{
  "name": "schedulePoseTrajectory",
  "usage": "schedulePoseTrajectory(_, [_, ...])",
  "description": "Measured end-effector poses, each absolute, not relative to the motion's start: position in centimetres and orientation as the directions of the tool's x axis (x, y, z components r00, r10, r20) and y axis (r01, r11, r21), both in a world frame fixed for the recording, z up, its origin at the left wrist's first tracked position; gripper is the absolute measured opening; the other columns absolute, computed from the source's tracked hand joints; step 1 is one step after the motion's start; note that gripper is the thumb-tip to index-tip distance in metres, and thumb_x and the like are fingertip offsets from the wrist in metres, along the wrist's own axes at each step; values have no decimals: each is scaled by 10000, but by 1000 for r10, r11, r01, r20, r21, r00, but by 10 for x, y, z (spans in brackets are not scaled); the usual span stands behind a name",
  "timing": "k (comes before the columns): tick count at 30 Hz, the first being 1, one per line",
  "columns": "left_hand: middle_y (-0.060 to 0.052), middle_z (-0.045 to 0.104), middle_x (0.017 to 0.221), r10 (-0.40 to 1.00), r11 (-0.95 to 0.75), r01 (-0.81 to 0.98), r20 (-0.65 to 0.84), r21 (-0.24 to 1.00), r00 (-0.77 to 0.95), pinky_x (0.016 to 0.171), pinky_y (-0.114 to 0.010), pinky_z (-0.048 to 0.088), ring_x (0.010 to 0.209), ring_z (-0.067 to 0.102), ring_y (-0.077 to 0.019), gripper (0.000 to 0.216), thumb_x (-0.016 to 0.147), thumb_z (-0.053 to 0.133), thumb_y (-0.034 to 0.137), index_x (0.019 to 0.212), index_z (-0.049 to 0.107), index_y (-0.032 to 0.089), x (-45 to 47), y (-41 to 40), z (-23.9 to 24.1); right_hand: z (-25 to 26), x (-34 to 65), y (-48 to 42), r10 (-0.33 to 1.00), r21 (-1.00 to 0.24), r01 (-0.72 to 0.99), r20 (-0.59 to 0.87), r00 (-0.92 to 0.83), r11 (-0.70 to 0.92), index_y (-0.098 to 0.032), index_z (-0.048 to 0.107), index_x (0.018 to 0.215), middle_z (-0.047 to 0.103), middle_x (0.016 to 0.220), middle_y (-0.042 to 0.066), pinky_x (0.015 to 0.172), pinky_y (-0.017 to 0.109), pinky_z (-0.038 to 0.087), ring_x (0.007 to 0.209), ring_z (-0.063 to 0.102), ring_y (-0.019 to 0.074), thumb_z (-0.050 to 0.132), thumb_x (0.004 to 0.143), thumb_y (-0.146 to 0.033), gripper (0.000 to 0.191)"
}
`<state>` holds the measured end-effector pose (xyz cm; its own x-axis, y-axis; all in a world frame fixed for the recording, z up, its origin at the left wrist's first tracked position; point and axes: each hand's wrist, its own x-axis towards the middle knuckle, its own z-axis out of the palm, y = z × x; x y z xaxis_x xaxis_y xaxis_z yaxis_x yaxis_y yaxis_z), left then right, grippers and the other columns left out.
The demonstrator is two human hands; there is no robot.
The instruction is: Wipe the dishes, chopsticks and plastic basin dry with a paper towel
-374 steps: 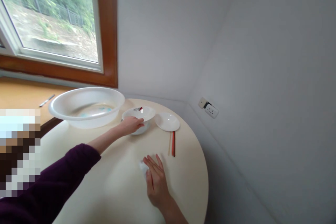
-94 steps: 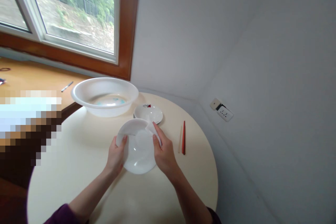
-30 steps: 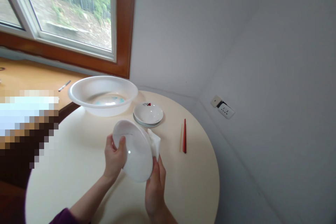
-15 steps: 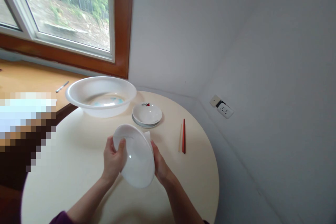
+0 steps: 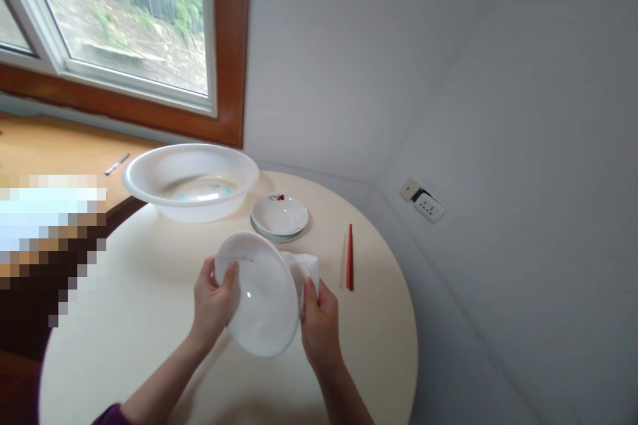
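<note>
A white plate (image 5: 262, 309) is held tilted above the round table, its glossy face towards me. My left hand (image 5: 215, 295) grips its left rim, thumb on the face and fingers behind. At the plate's right edge, my right hand (image 5: 319, 325) pinches a folded white tissue or cloth (image 5: 310, 270); part of it is hidden behind the plate. Beyond the plate, a white dish with a small red design (image 5: 279, 216) sits stacked on another dish. Red chopsticks (image 5: 349, 255) lie to the right of my hands.
On the round cream table (image 5: 134, 305) a large translucent basin (image 5: 192, 209) stands at the back left. A wooden desk (image 5: 64, 143) adjoins on the left, with a pen (image 5: 117, 164) on it. Walls close in behind and to the right, with a socket (image 5: 428, 206).
My right hand has moved right, out from behind the plate's edge, and more of the white tissue or cloth now shows. My left hand keeps its hold on the plate.
</note>
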<state>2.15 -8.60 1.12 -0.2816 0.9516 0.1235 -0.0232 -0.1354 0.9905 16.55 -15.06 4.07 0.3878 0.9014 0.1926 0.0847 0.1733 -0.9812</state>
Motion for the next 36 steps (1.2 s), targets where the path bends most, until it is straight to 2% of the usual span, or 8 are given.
schedulePoseTrajectory(5, [34, 537, 649, 955, -111, -32, 98, 993, -279, 479, -222, 410, 536, 482, -124, 334, 699, 592, 495, 807, 504, 192, 19, -81, 6, 40, 183, -164, 867, -977, 124, 210, 451, 173, -168, 557, 822, 530, 674, 1, 572, 245, 404, 601, 478, 135, 473, 818, -459, 302])
schedulePoseTrajectory(11, [9, 577, 750, 964, -107, -3, 104, 994, -246, 557, -247, 437, 640, 531, -156, 311, 746, 560, 474, 885, 524, 198, 17, -78, 2, 39, 186, -184, 984, -926, 373, 120, 132, 62, -165, 514, 676, 459, 581, -17, 508, 233, 292, 536, 404, 108, 417, 855, -479, 375])
schedulePoseTrajectory(15, [5, 583, 752, 963, -126, 42, 132, 991, -233, 618, -268, 446, 682, 542, -171, 310, 760, 524, 490, 865, 533, 198, 18, -78, 4, 26, 179, -179, 993, -895, 444, 19, 113, -33, -165, 485, 584, 414, 511, -24, 483, 241, 256, 493, 359, 100, 395, 850, -506, 442])
schedulePoseTrajectory(22, [-14, 605, 818, 965, -158, 58, 166, 986, -201, 710, -291, 433, 764, 549, -186, 315, 807, 442, 489, 879, 552, 202, 17, -76, 2, 6, 175, -159, 983, -951, 283, -82, 165, -127, -155, 522, 586, 479, 564, 13, 539, 252, 330, 567, 427, 128, 388, 778, -647, 545])
schedulePoseTrajectory(25, [-19, 609, 817, 952, -166, 37, 170, 985, -253, 672, -288, 435, 747, 549, -185, 344, 805, 429, 508, 906, 559, 206, 16, -78, 6, 3, 177, -156, 969, -959, 241, -96, 226, -151, -171, 480, 534, 438, 513, -7, 501, 252, 310, 512, 393, 111, 432, 717, -691, 554])
schedulePoseTrajectory(28, [29, 561, 611, 961, -104, -136, 65, 985, -268, 528, -273, 420, 556, 533, -165, 431, 802, 382, 567, 1027, 510, 222, 15, -80, 11, 5, 183, -150, 955, -976, 104, -161, 250, -191, -209, 383, 494, 323, 411, -64, 408, 238, 230, 394, 290, 73, 485, 652, -714, 539])
schedulePoseTrajectory(31, [65, 530, 475, 985, -24, -318, -32, 948, -170, 472, -276, 422, 455, 534, -170, 466, 781, 356, 608, 1037, 437, 228, 14, -79, 12, 21, 191, -136, 957, -977, -80, -209, 201, -196, -225, 332, 498, 253, 362, -103, 365, 222, 154, 334, 203, 42, 533, 631, -682, 517])
schedulePoseTrajectory(36, [111, 400, 329, 995, 42, -252, -62, 967, -75, 355, -220, 311, 301, 389, -129, 336, 765, 362, 549, 831, 409, 223, 20, -75, 6, 61, 212, -82, 970, -977, -143, -178, 166, -155, -215, 335, 532, 255, 361, -116, 366, 201, 126, 340, 171, 25, 576, 696, -483, 396])
